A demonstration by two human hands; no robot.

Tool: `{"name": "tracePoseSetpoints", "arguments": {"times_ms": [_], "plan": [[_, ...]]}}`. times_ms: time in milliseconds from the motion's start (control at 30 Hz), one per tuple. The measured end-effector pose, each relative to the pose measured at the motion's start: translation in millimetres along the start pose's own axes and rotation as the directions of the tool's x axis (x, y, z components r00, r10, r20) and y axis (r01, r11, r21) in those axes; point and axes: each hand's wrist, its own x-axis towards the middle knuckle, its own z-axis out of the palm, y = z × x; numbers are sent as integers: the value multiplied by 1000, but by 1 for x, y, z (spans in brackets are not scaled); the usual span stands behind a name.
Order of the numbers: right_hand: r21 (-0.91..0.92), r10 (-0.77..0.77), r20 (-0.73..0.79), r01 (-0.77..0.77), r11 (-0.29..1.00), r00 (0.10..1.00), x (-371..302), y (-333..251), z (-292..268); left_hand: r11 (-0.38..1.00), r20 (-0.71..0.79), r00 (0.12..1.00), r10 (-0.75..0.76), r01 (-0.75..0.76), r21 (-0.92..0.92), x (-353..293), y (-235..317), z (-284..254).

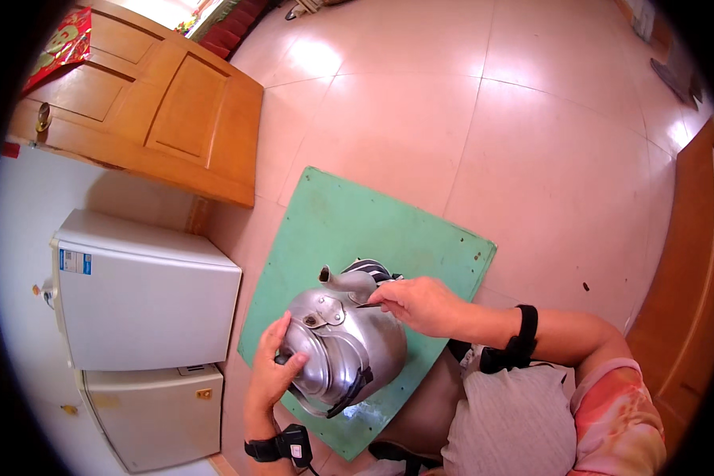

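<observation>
A dented silver metal kettle (389,345) with a lid and a dark-wrapped handle leans on a green tabletop (349,214), its spout (347,281) pointing away from me. My left hand (274,363) grips the kettle at the lid's edge, thumb on top and fingers around the side. At the base of the spout, my right hand (416,305) is closed in a pinch. A thin dark piece (368,305) sticks out from its fingertips and touches the metal; its kind is too small to tell. Behind the spout lies a black-and-white striped cloth (370,268), partly hidden.
To the left stands a white two-door refrigerator (151,297), near a wooden door (178,111). Another wooden panel (674,317) rises at the far right. Pink floor tiles (547,159) surround the table. Black bands (523,337) sit on both my wrists.
</observation>
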Motion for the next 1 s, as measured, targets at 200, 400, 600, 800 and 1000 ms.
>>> {"name": "tracePoseSetpoints", "arguments": {"times_ms": [200,400,600,800,1000], "plan": [[-123,-112,-148,94,988,983,-4,-5,13,996,6,1000,12,-12,91,-10,5,6],[-270,-287,-193,230,935,938,-8,-1,19,994,20,999,37,-39,103,-12,4,7],[-156,-174,-119,155,976,977,-14,1,18,991,24,998,50,-53,127,-13,4,8],[-50,-164,-111,160,986,980,-21,4,16,990,29,998,49,-52,129,-13,5,10],[25,-187,-97,190,981,978,-24,9,12,993,27,999,26,-29,111,-14,7,12]]}}
